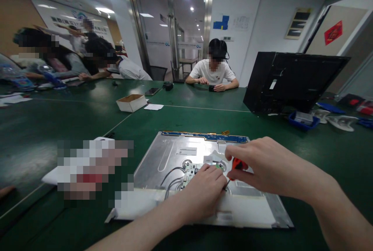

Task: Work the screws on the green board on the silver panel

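A flat silver metal display panel [167, 150] lies on the green table in front of me, with a small green circuit board [190, 170] on its middle and dark cables running from the board. My left hand [211, 183] rests over the board's right part, fingers curled down and together against it; the fingertips are partly hidden. In my right hand [247, 161] is a screwdriver [239, 163] with an orange-red and black handle, pinched between thumb and fingers. Its shaft slants down to the panel just beside my left hand. A blue circuit strip [201, 136] runs along the panel's far edge.
A black monitor housing [294, 80] stands at the right, near a blue tray [303, 121]. An open white box [131, 103], a phone [152, 91] and white paper [154, 107] lie beyond the panel. A co-worker [214, 68] sits opposite; others are at left.
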A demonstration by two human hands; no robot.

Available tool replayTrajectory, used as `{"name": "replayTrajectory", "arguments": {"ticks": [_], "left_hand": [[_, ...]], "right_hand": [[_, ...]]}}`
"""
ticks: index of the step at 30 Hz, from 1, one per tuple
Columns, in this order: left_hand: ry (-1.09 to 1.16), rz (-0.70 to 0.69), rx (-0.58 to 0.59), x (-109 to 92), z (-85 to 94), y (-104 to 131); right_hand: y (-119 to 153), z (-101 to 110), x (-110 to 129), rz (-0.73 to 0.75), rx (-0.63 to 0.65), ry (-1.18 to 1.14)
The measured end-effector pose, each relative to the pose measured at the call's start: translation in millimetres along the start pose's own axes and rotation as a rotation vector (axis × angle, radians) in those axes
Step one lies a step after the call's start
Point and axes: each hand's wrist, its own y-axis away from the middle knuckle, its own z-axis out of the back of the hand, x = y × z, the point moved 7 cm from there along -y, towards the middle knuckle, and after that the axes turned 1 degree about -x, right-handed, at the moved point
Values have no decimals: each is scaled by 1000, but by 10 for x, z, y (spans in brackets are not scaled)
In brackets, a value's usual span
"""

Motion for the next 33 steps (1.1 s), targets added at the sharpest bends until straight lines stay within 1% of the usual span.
{"name": "replayTrajectory", "arguments": {"ticks": [5,15,24,29,33], "left_hand": [[6,1,12,3,-5,5],[13,0,20,5,0,18],[20,-3,36,-17,27,9],[18,-9,18,-17,40,11],[34,-5,33,-24,53,9]], "right_hand": [[4,7,36,17,29,-52],[1,5,52,24,34,-42],[54,83,-29,2,-15,-80],[79,104,-80,-22,-19,-79],[76,121,-82,-29,-18,-71]]}}
